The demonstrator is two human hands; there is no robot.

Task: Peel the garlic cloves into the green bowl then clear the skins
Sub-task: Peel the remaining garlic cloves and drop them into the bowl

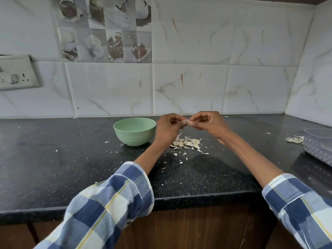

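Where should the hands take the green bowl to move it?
Take the green bowl by its open rim, from above on its left side: it stands upright, and both hands with the garlic clove crowd its right.

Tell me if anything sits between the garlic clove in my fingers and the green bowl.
Nothing visible does. Both hands, left hand and right hand, pinch the garlic clove above the counter, just right of the green bowl. The skin pile lies below the hands, not in the path.
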